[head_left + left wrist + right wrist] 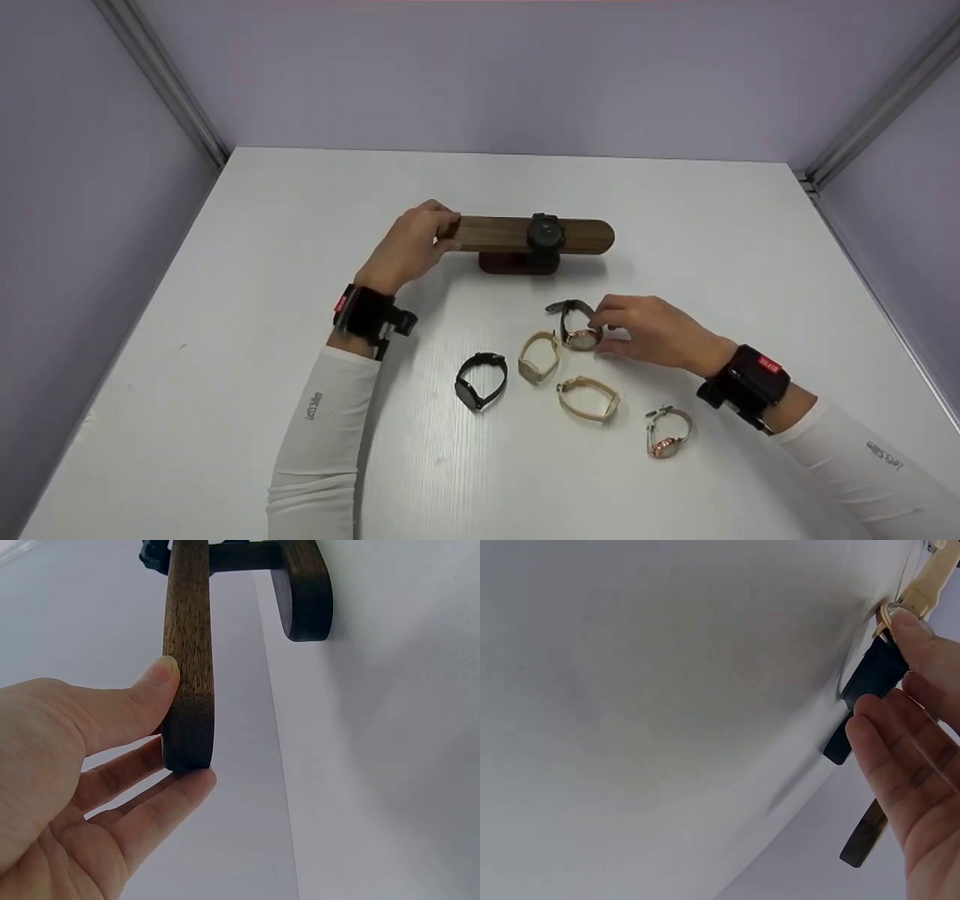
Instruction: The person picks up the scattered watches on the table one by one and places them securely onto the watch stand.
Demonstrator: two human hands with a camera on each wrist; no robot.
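A person's left hand [411,247] pinches the left end of a wooden watch stand [525,235] on a white counter [712,225], thumb on one face, fingers [150,817] on the other, while the right hand [649,330] has its fingers clamped on a dark-strapped watch [577,330] lying just before the stand. The watch looks light, its strap floppy and its glass likely fragile; the rigid case seems the safest hold.

black watch [480,380] | two beige watches [538,358] | rose-gold watch [667,433] | white table [225,337]
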